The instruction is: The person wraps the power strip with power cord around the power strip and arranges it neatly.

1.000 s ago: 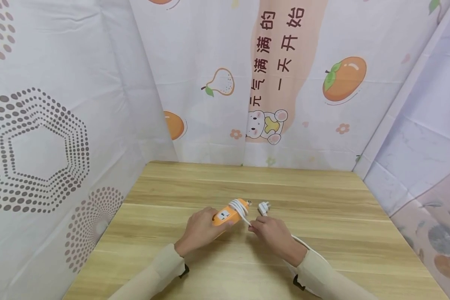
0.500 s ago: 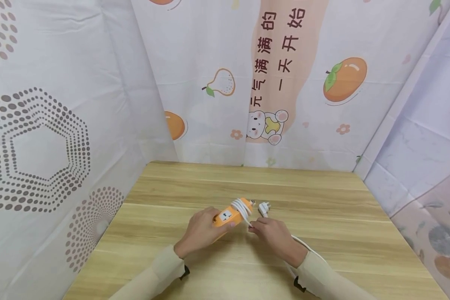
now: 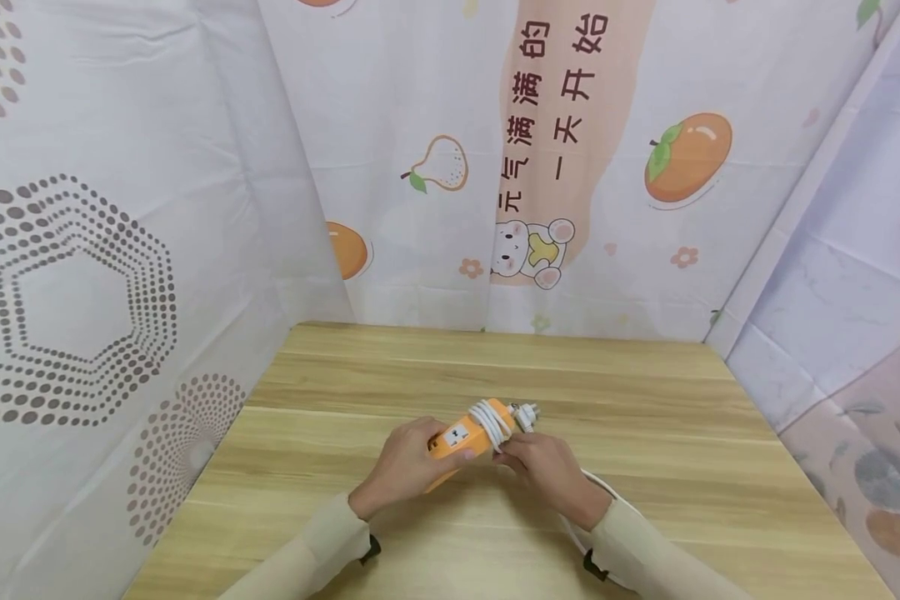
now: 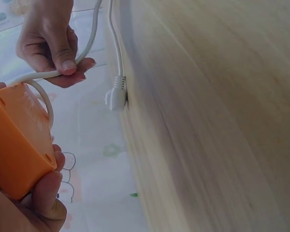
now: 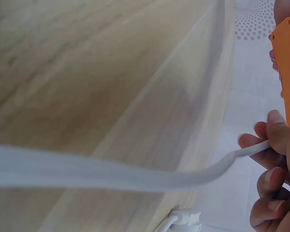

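My left hand [image 3: 401, 462] grips an orange power strip [image 3: 456, 436] by its near end, thumb along one side. White cord [image 3: 490, 422] is wrapped in several turns round the strip's far end, beside a small metal ring. Close by that end, my right hand [image 3: 551, 475] pinches the cord between thumb and fingertips, as the left wrist view also shows. From there the cord [image 5: 111, 174] runs back past the right wrist. The white plug [image 4: 117, 96] lies on the table just beyond the right hand.
The wood-grain table [image 3: 390, 367] spreads out under both hands. White printed curtains [image 3: 420, 242] hang at the back and on both sides of it. Loose cord [image 3: 596, 479] trails beside the right forearm toward the near edge.
The power strip has shifted a little to the right in the left hand, its wrapped end now near the plug in view. The stretch of cord between strip and right hand is shorter.
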{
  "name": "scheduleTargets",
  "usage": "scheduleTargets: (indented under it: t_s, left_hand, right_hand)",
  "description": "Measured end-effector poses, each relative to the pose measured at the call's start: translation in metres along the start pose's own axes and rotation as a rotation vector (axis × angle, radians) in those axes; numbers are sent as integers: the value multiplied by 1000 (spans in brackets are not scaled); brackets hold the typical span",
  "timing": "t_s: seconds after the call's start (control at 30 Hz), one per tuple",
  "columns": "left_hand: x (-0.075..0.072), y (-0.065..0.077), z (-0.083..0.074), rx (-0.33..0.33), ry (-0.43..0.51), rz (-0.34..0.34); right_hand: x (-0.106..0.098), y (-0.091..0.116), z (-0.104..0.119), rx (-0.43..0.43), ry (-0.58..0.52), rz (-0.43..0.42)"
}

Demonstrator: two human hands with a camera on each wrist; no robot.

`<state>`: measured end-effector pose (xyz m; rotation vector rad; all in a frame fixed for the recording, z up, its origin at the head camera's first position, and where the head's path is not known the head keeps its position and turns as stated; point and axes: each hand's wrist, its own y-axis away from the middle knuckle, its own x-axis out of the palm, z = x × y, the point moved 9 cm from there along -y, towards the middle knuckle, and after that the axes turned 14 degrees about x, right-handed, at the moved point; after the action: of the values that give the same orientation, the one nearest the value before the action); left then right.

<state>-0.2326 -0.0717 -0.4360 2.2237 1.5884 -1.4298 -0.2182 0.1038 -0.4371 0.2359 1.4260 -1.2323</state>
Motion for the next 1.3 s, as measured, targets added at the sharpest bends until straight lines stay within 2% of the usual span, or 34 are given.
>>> scheduleTargets:
  t_s: [0.47, 0.67, 0.87, 1.03, 1.3]
  left_hand:
    - [2, -3, -3, 7, 16, 18]
    - [0, -2, -3, 13, 69, 11]
    - [-2, -1, -1, -3, 109, -7]
    - [-4, -1, 1, -4, 154, -26]
    - [-3, 1, -1, 9, 183, -27]
  right_hand:
    - [5, 1, -6, 14, 3, 14]
    - [3, 1, -3, -15, -4, -49]
    - [-3, 0, 2, -30, -66, -94]
    - [-5, -4, 4, -36, -88, -81]
    - [-1, -4, 1, -16, -95, 0]
